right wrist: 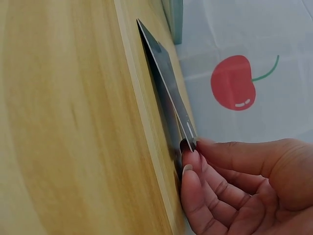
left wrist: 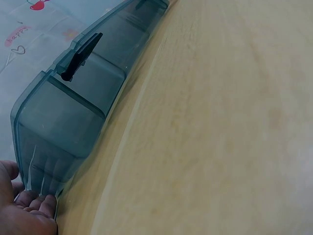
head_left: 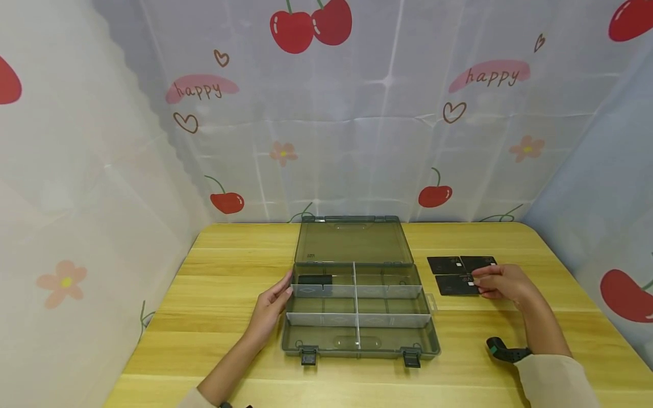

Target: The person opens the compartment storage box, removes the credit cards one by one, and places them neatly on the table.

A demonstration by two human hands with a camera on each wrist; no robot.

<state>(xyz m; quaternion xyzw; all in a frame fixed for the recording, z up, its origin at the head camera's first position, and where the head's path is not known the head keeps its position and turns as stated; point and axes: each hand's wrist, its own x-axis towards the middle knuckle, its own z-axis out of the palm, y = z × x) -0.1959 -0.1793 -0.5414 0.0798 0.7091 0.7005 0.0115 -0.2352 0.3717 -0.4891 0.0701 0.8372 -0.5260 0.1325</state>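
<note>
An opened, smoky-grey plastic compartment box (head_left: 321, 334) lies on the table, its lid (head_left: 352, 241) folded back. A dark flat piece (head_left: 314, 280) lies in its back left compartment. My left hand (head_left: 265, 311) rests against the box's left side, the fingers touching the outer wall, as the left wrist view also shows. To the right of the box, my right hand (head_left: 505, 283) pinches a black card (head_left: 454, 285) by its right end between thumb and fingers. In the right wrist view that card (right wrist: 168, 88) is tilted, its held end raised from the table.
Two more black cards, one at left (head_left: 444, 264) and one at right (head_left: 476, 262), lie just behind the held one. Black latches (head_left: 308, 357) hang at the box's front edge. A printed curtain (head_left: 347, 141) stands behind the wooden table (head_left: 204, 306).
</note>
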